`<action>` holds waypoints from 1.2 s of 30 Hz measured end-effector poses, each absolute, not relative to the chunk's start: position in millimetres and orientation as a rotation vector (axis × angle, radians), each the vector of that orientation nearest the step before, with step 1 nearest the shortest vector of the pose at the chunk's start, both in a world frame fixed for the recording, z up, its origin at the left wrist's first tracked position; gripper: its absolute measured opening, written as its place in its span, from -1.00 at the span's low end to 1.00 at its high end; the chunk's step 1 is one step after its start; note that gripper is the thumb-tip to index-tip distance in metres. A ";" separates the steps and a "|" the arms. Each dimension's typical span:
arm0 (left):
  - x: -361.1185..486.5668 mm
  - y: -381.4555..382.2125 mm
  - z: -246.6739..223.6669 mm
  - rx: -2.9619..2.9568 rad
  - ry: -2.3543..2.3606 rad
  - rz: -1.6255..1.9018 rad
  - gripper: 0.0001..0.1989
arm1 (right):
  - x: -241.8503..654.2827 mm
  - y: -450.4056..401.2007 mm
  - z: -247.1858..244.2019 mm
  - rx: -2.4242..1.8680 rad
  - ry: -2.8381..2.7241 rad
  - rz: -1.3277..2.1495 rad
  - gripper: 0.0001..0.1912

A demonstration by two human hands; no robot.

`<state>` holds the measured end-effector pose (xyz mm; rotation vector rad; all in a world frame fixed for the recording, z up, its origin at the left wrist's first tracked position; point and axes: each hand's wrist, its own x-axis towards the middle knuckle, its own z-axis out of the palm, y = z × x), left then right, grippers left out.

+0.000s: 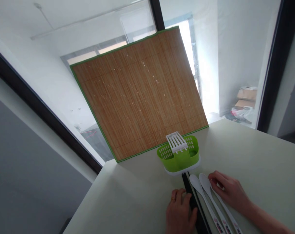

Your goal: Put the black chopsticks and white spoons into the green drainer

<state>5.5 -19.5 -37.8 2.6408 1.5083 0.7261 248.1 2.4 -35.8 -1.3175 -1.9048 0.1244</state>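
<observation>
My left hand (180, 213) lies over a bundle of black chopsticks (192, 203) on the table, its fingers and thumb closed about their left side. To the right are long-handled white spoons (207, 200), side by side with bowls pointing away from me and printed marks near the handle ends. My right hand (229, 190) is curled over the bowl end of the rightmost spoon, hiding that bowl; its fingertips touch the spoon. Just beyond the chopstick tips stands a green utensil holder (180, 162) with a white base and a white slotted rack on top.
Behind the holder, a brown bamboo mat (140, 97) with green edging leans upright against a glass pane with dark frames. The pale table (137, 185) ends at the left and along the glass. Cardboard boxes (246, 97) and plastic bags lie beyond the glass at right.
</observation>
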 end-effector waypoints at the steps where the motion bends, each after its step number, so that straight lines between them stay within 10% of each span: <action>1: 6.7 -19.7 -39.9 2.602 1.519 0.687 -0.64 | 247.3 2.0 -36.2 -1.310 -1.913 0.127 -0.89; 36: 5.1 -20.6 -7.3 2.220 2.117 0.074 -0.78 | 216.9 -17.0 -27.7 -1.161 -2.355 0.019 -0.84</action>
